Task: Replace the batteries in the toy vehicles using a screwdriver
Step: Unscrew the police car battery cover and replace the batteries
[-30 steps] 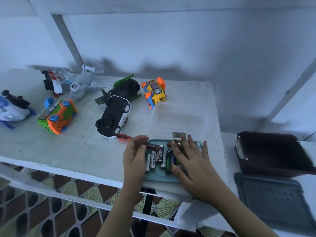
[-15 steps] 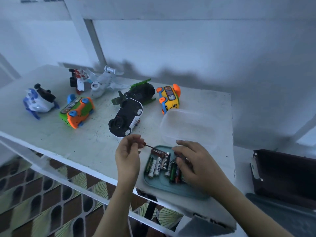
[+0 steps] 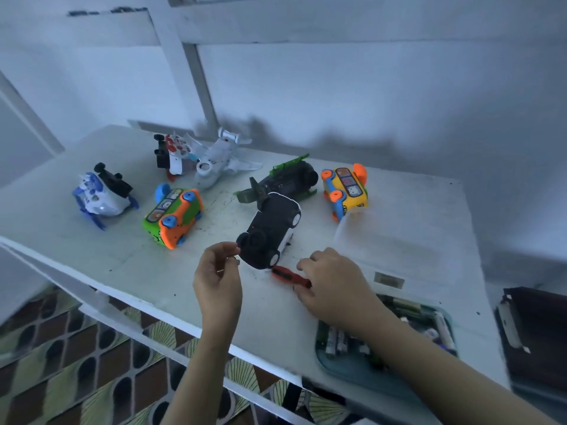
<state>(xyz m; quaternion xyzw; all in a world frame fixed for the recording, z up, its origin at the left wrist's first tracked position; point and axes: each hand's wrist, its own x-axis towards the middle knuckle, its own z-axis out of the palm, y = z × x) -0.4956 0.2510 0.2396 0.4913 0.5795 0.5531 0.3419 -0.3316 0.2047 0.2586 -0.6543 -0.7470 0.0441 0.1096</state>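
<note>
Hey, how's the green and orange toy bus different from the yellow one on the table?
Colour: the green toy bus has an orange underside and blue wheels; the yellow toy bus has a blue underside and orange wheels. Place: the green toy bus lies left of the black toy car, the yellow toy bus right of it, farther back. Both lie tipped on their sides and look the same shape.

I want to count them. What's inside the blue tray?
Batteries lie in the blue tray, some at its left end, some at its right. The right forearm crosses over the middle, so whatever lies under it is hidden.
</note>
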